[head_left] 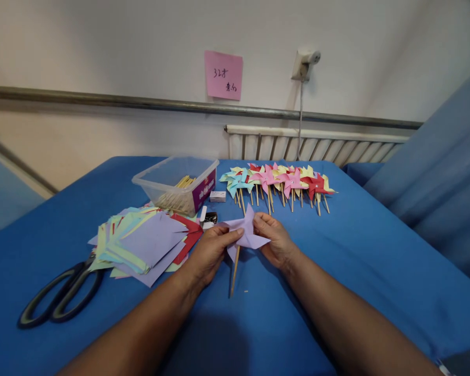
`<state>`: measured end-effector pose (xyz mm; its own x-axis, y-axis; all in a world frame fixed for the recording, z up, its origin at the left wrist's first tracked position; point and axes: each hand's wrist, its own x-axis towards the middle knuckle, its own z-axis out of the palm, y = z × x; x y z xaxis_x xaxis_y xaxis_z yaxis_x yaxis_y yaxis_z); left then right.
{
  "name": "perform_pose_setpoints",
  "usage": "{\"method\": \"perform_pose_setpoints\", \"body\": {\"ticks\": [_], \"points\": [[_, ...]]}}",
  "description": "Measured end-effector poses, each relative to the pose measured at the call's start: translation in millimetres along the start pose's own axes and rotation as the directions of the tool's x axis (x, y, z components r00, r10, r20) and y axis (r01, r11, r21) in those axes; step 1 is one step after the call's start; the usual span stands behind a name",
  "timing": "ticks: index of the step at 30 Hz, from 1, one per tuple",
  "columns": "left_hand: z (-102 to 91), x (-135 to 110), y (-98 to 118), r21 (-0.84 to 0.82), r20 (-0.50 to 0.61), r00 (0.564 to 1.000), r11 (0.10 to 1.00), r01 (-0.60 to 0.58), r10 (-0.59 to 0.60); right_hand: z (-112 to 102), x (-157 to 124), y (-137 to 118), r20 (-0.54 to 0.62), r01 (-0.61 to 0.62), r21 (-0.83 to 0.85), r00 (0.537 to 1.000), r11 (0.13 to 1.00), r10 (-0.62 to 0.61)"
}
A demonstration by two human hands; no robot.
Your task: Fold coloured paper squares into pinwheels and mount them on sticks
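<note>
Purple pinwheel (249, 232), just one, occupies two hands (211, 249) (277, 240).

wall note (224, 75): "32", handwritten characters | tub label (204, 190): white characters, illegible

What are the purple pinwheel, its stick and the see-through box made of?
Purple pinwheel: probably matt paper; thin, folded blades.
Stick: perhaps plain wood or bamboo; it's straw-coloured.
See-through box: likely smooth plastic; sticks show through.
</note>
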<state>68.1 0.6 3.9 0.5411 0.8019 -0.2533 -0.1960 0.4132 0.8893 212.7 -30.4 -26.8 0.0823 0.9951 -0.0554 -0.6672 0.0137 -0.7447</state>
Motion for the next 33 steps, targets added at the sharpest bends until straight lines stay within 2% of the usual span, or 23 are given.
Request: {"method": "perform_pose_setpoints", "body": {"ticks": [3,9,14,26,30,33], "points": [[-0.5,0,1,-0.001,-0.023,1.0,1.0,0.007,-0.007,3,-1,1,0.001,-0.012,-0.014,1.0,1.0,0.012],[0.1,-1,0,-0.013,0.038,0.999,1.0,0.019,-0.018,5,-3,2,0.015,-0.043,0.013,0.999,0.999,0.042],[-1.7,0,-4,0.009,0.003,1.0,1.0,0.015,-0.015,3,-3,2,0.056,-0.063,-0.005,0.996,0.998,0.063],[-3.1,-3,0,0.259,0.01,0.995,0.961,-0.101,0.102,2,-2,4,0.049,-0.088,-0.003,0.995,0.996,0.088],[-4.0,-2,0,0.26,-0.023,0.99,0.957,-0.131,0.141,-1,-1,-2,0.032,-0.002,-0.048,0.999,0.999,0.004],[-3.1,-1,2,0.264,-0.064,0.984,0.954,-0.146,0.168,-4,-1,-12,-0.05,0.138,-0.216,0.987,0.967,-0.152]]}}
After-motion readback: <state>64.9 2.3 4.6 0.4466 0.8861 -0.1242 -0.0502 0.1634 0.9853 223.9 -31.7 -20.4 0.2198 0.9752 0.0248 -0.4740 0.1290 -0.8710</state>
